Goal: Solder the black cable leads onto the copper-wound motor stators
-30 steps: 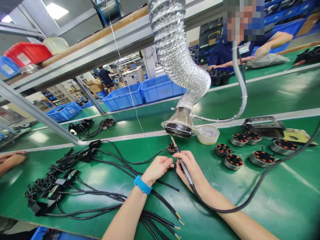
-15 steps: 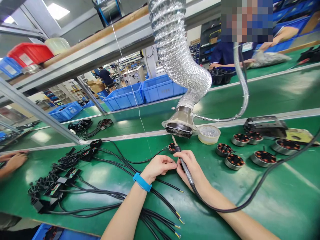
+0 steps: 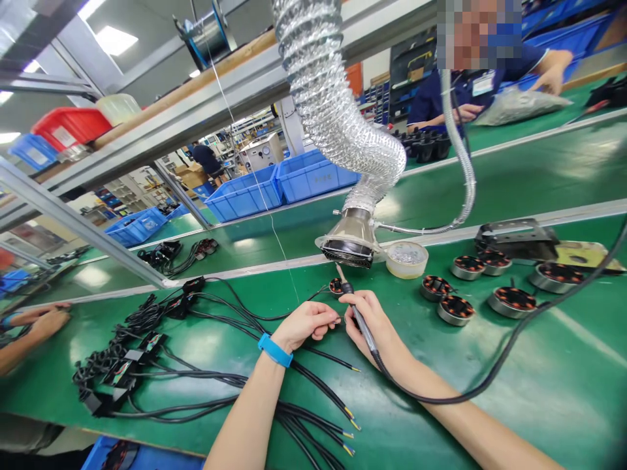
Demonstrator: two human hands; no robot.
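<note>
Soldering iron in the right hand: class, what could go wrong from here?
The left hand is close to the soldering iron in the right hand; if its tip is hot, a slip might burn fingers. The iron's black cord crosses the right forearm, so an arm movement could tug the iron.

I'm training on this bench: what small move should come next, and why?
Perhaps ease the left hand towards the small round part to steady it: the right hand holds the soldering iron, tip raised near that part, and a cable end lies beside it. The left hand is pinched short of it; any held thing is too small to tell.
</note>
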